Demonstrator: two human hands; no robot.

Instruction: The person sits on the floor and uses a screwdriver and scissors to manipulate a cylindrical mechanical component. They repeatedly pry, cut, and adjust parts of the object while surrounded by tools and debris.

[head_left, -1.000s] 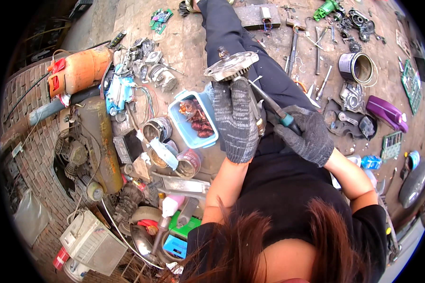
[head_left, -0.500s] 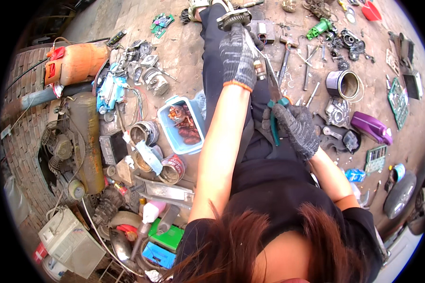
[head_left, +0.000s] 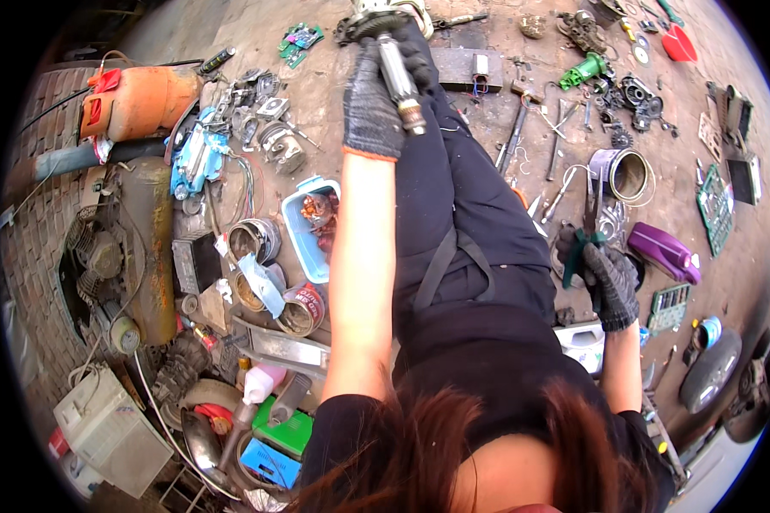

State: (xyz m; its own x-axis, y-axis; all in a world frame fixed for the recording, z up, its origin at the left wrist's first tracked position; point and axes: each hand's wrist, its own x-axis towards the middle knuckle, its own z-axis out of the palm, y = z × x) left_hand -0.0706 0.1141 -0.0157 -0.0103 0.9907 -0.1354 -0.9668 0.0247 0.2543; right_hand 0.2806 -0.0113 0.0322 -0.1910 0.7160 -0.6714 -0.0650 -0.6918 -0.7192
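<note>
My left hand (head_left: 370, 107), in a dark grey knitted glove with an orange cuff, is closed around a motor armature (head_left: 394, 70) above my outstretched legs. A toothed disc shows at the armature's far end, and its copper-coloured ring points back toward me. Out to the right, my gloved right hand (head_left: 614, 286) is closed on the green handles of long-nose pliers (head_left: 593, 208). The dark jaws point away from me, in front of a metal can (head_left: 608, 171) with a wire handle. The pliers and the armature are far apart.
On the left stand a light blue bin (head_left: 296, 238) of copper-coloured parts, open tins (head_left: 299, 309) and an orange gas cylinder (head_left: 150, 103). To the right lie a hammer (head_left: 515, 128), a green power-tool housing (head_left: 583, 71), a purple case (head_left: 661, 251) and a green circuit board (head_left: 715, 209).
My right hand has carried the pliers away from the armature, to the right. My left hand has moved left with the armature, which is now tilted with its copper-coloured end to the right.
</note>
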